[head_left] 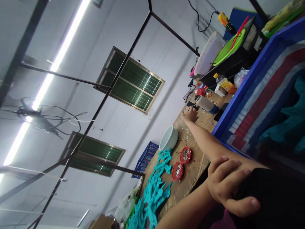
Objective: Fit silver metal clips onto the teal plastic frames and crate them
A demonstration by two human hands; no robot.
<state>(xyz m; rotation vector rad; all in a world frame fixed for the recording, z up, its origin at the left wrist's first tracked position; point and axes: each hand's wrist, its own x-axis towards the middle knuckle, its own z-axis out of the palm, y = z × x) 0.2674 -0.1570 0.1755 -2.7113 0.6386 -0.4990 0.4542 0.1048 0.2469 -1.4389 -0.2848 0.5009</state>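
The view is tilted far to one side. My right hand (190, 114) lies on a scarred wooden workbench (193, 171), its curled fingers at a small black flat object (193, 106). Whether it grips that object I cannot tell. My left hand (225, 181) is clasped over black cloth (264, 187) by my right arm. Along the bench stand a white ceramic bowl (168, 138) and two small red dishes (185, 155) (177, 170) of silvery bits. Jagged teal cut-out pieces (152, 197) hang over the bench's end. A white cylinder with a blue base (206, 105) stands near my right hand.
A large blue crate (240, 86) holding striped cloth stands beside the bench. A black phone (220, 112), a bottle (220, 78) and a yellow packet (227, 86) sit near it. A black shelf (224, 68) carries a green plate. A blue basket (145, 160) stands beyond the bench.
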